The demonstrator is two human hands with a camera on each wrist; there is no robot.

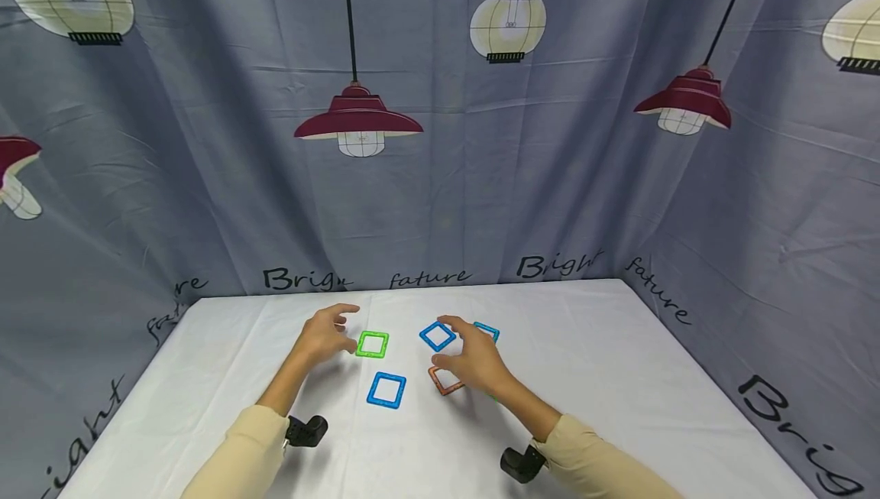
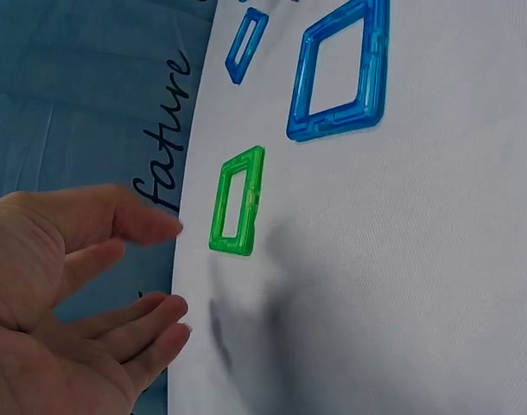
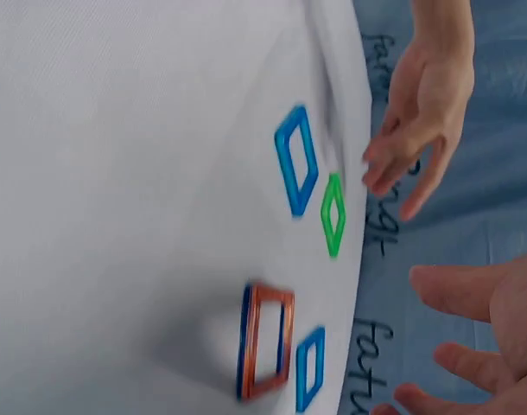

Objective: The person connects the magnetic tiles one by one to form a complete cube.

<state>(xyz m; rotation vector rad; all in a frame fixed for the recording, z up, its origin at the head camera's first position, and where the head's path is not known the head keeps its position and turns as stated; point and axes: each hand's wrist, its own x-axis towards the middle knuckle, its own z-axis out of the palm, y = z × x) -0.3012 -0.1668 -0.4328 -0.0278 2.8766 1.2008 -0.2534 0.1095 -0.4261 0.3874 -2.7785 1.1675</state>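
Both hands hover with fingers relaxed, holding nothing: left hand (image 1: 323,336) beside the green frame (image 1: 373,344), right hand (image 1: 473,358) over the orange frame (image 1: 445,381), a blue frame (image 1: 437,336) at its eleven o'clock. Pinching each frame's edge squarely off the table (image 1: 619,361) seems wisest.

left hand (image 1: 323,338): I see it raised, fingers loosely spread and relaxed, thumb apart, holding nothing | right hand (image 1: 474,358): raised, palm down, fingers slightly bent and spread, holding nothing | both forearms reach forward in cream sleeves, a black wrist camera under each | hands apart, not touching
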